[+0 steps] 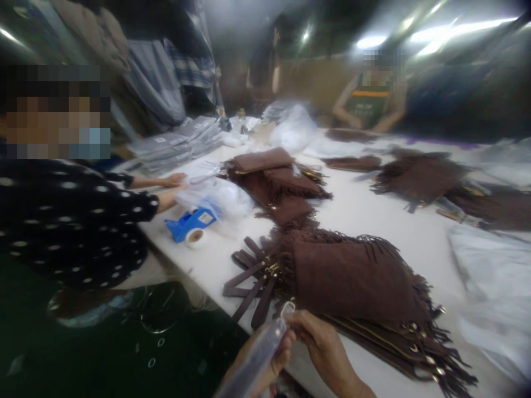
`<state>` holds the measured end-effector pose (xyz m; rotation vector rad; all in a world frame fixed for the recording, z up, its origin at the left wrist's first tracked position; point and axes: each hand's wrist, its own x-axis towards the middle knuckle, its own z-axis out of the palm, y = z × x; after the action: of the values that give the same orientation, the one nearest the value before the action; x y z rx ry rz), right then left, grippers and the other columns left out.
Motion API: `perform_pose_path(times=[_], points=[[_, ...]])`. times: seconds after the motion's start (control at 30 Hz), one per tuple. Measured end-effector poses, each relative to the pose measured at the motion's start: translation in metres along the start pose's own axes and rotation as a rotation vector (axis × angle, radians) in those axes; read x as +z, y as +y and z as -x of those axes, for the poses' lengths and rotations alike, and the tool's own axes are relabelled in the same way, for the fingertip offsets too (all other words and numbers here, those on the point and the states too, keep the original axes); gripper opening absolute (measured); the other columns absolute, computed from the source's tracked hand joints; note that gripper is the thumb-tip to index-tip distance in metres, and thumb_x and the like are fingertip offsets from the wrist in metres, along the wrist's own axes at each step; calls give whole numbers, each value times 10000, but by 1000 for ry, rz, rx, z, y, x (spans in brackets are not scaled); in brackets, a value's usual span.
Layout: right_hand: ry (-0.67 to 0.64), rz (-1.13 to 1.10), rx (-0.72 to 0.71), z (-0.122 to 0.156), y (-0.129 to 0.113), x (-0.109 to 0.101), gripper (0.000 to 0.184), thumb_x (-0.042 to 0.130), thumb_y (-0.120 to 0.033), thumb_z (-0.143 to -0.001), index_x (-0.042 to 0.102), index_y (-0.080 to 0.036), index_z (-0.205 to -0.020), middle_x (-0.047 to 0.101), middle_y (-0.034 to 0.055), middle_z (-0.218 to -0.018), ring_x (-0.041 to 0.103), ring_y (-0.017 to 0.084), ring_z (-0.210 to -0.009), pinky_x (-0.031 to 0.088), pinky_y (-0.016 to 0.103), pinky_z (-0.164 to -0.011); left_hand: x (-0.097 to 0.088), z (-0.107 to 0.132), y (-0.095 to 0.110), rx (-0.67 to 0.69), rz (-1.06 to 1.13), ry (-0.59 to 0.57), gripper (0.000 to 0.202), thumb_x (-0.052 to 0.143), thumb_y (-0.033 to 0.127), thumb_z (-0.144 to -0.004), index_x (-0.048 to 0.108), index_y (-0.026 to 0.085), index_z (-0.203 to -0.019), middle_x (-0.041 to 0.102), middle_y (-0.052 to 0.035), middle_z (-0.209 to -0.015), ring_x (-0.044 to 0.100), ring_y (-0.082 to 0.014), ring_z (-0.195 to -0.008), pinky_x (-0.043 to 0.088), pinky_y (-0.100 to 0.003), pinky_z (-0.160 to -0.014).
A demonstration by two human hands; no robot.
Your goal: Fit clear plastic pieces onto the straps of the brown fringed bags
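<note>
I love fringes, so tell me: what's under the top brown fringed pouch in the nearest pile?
More brown fringed pouches, with gold-coloured zips and metal fittings showing at the near edge. The top brown fringed pouch covers their middles.

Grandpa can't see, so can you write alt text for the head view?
A person's bare left hand and right hand hold a long, clear-plastic-wrapped strip beside stacked brown fringed bags on a white table.
</note>
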<state>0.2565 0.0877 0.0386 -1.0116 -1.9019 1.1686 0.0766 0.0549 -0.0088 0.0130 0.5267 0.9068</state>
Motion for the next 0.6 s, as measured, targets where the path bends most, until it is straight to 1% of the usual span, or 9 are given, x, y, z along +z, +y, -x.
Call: perform_pose_path(times=[0.1, 0.2, 0.23, 0.33, 0.37, 0.43, 0.5, 0.53, 0.6], points=[[22, 48, -44, 2, 0, -1, 230, 426, -165, -952, 613, -242, -1061, 661, 11, -965, 622, 138, -874, 455, 214, -778, 23, 8, 23, -81, -196, 48, 372, 553, 360, -898, 672, 19, -985, 734, -177, -890, 712, -205, -719, 567, -291, -669], [40, 109, -84, 2, -2, 0, 232, 410, -177, -953, 623, -225, -1031, 658, 9, -888, 617, 137, -805, 451, 218, -736, 38, 9, 39, -114, -402, 19, 513, 531, 493, -880, 680, 6, -942, 720, -218, -883, 710, -248, -731, 558, -338, -681], [45, 133, -96, 2, -4, 1, 231, 406, -188, -952, 628, -217, -1006, 652, 8, -848, 611, 136, -770, 451, 219, -713, 42, 8, 42, -115, -476, 5, 492, 574, 485, -856, 684, 11, -925, 718, -216, -877, 707, -249, -735, 553, -337, -688], [58, 172, -81, 3, -7, 3, 247, 396, -215, -953, 641, -208, -930, 631, -1, -754, 593, 133, -690, 455, 218, -660, 50, 3, 45, -89, -668, 0, 326, 726, 347, -758, 693, 38, -857, 722, -177, -825, 694, -214, -683, 534, -302, -677], [67, 164, -65, 4, -7, 4, 254, 390, -216, -955, 644, -213, -957, 639, 1, -761, 601, 134, -699, 462, 219, -667, 52, 2, 44, -76, -693, 9, 294, 739, 318, -742, 694, 45, -842, 723, -167, -818, 687, -201, -665, 529, -295, -674], [109, 117, -38, 9, -6, 4, 286, 380, -218, -960, 611, -233, -1127, 678, 21, -873, 630, 142, -770, 485, 233, -722, 54, -1, 40, -41, -690, 47, 253, 719, 291, -747, 693, 52, -829, 725, -159, -814, 680, -187, -647, 523, -292, -680], [188, 44, -2, 18, -4, 4, 360, 377, -245, -964, 504, -255, -1302, 685, 45, -1014, 642, 138, -760, 502, 244, -726, 55, -3, 36, -2, -657, 109, 203, 693, 258, -746, 683, 61, -793, 725, -153, -792, 676, -184, -629, 521, -297, -682], [234, 6, 34, 22, -1, 3, 378, 381, -273, -966, 472, -257, -1333, 685, 52, -1034, 638, 133, -713, 508, 242, -693, 56, -3, 34, 17, -639, 145, 176, 687, 239, -736, 676, 68, -772, 725, -147, -772, 675, -184, -620, 520, -297, -677], [308, -75, 153, 31, 4, 0, 357, 399, -342, -964, 503, -247, -1292, 699, 48, -971, 617, 127, -614, 504, 233, -608, 57, -4, 31, 47, -614, 209, 122, 680, 196, -704, 661, 80, -738, 720, -133, -728, 669, -185, -599, 519, -297, -662]])
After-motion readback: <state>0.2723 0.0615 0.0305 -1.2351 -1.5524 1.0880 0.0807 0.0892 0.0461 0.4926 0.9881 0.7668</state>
